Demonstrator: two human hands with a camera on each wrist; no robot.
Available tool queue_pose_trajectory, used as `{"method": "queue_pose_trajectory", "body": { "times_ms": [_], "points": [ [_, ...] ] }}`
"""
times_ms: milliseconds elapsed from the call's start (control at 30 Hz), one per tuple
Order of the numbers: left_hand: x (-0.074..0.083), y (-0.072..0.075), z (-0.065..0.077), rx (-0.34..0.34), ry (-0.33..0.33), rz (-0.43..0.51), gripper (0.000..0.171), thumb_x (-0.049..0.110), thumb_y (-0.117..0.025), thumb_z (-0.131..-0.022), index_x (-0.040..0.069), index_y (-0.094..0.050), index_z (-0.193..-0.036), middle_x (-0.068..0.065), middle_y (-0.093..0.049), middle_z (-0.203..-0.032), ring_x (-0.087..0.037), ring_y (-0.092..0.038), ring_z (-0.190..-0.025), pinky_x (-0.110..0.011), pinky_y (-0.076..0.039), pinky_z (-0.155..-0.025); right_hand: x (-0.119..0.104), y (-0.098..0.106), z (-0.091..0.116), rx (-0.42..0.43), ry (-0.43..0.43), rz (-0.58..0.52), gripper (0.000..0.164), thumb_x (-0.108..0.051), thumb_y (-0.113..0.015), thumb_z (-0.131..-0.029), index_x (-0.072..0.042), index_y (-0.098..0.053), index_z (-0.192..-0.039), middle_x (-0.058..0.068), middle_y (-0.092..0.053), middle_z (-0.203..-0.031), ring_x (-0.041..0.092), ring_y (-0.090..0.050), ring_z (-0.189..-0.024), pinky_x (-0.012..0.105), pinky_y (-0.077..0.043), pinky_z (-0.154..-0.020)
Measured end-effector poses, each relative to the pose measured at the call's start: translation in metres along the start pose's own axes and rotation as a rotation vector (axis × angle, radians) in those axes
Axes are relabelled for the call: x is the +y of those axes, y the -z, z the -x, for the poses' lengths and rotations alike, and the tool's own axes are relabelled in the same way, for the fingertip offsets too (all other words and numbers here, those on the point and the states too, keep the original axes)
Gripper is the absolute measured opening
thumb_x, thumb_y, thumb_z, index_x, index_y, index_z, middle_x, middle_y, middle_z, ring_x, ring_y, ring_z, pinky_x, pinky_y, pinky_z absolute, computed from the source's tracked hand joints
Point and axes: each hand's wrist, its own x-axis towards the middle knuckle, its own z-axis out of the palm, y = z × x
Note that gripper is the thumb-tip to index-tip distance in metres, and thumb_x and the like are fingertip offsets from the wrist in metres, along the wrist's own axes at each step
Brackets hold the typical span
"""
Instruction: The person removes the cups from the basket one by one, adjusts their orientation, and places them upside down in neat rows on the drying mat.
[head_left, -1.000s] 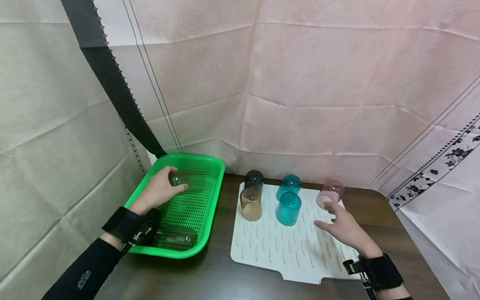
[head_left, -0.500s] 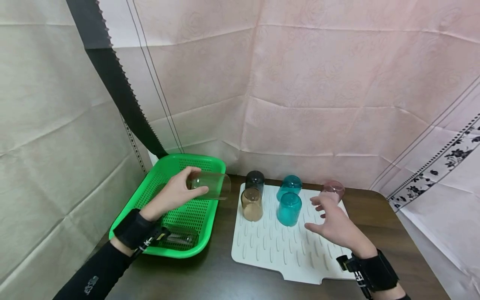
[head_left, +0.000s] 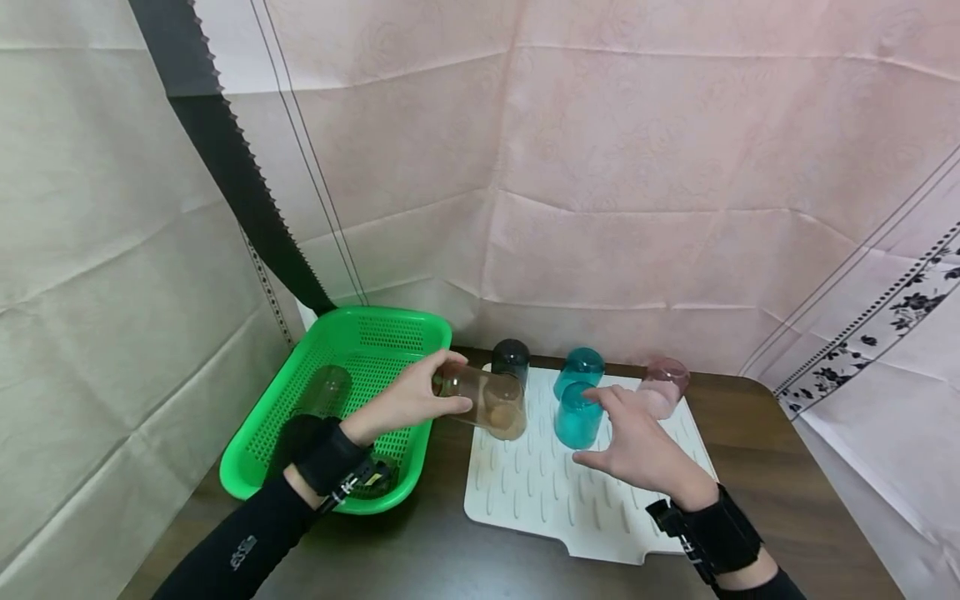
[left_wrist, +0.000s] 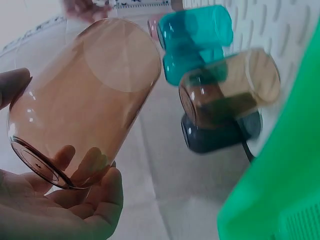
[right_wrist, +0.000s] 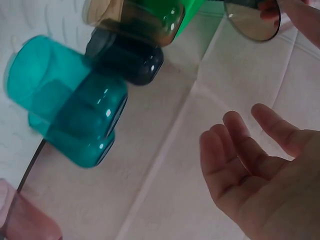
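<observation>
Gripped near its base by my left hand (head_left: 412,396) is a brown see-through drinking glass (left_wrist: 90,95). It lies sideways in the air between basket and mat, mouth pointing right. In the head view it overlaps an amber glass (head_left: 504,412) standing upside down on the white drying mat (head_left: 525,508). My right hand (head_left: 637,437) hovers over the mat, fingers spread and holding nothing, near two teal glasses (head_left: 576,425). A black glass (head_left: 510,357) and a pink glass (head_left: 666,382) stand upside down along the mat's far edge.
A green plastic basket (head_left: 234,477) stands at the left, with a see-through glass (head_left: 327,392) and dark glassware partly hidden by the left wrist. Light cloth (head_left: 637,167) hangs right behind the brown table (head_left: 420,550).
My left hand has lifted the brown glass out of the basket and carried it right, to the mat's left edge. My right hand has drifted left from the pink glass toward the teal ones.
</observation>
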Motion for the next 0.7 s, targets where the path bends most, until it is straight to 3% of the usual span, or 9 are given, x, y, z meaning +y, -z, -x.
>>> {"method": "queue_pose_trajectory", "body": {
  "times_ms": [200,367,567,700],
  "points": [
    [0.009,-0.018,-0.008,-0.038,-0.044,0.012,0.056,0.026,-0.073,-0.083,0.006,-0.049,-0.130,-0.008,-0.055,-0.116,-0.020,-0.051,-0.100,-0.034,-0.045,-0.082,-0.015,-0.006,-0.011,-0.006,0.048,-0.010,0.079,-0.039,-0.086,-0.066,-0.005,-0.050,-0.128,0.011,-0.048,-0.126,0.027,-0.044,-0.112,0.041,-0.050,-0.080],
    [0.011,-0.030,-0.013,-0.056,-0.050,-0.020,0.056,0.028,-0.073,-0.084,0.006,-0.049,-0.130,-0.005,-0.054,-0.116,-0.020,-0.050,-0.101,-0.034,-0.045,-0.084,-0.026,-0.010,-0.019,-0.003,0.115,0.009,0.080,-0.039,-0.086,-0.066,-0.003,-0.049,-0.127,0.011,-0.049,-0.124,0.027,-0.043,-0.115,0.043,-0.045,-0.088],
    [0.013,-0.040,-0.017,-0.076,-0.060,-0.044,0.056,0.031,-0.073,-0.084,0.007,-0.050,-0.129,-0.003,-0.055,-0.117,-0.020,-0.051,-0.105,-0.036,-0.045,-0.087,-0.033,-0.017,-0.028,0.016,0.195,0.079,0.081,-0.041,-0.086,-0.065,-0.001,-0.050,-0.126,0.013,-0.050,-0.120,0.029,-0.044,-0.112,0.043,-0.043,-0.090],
    [0.015,-0.043,-0.018,-0.096,-0.062,-0.027,0.056,0.031,-0.073,-0.084,0.009,-0.049,-0.129,-0.002,-0.055,-0.114,-0.019,-0.051,-0.102,-0.035,-0.047,-0.083,-0.035,-0.022,-0.032,0.010,0.203,0.104,0.080,-0.041,-0.086,-0.064,-0.002,-0.051,-0.124,0.010,-0.050,-0.118,0.027,-0.044,-0.110,0.039,-0.045,-0.086]
  ]
}}
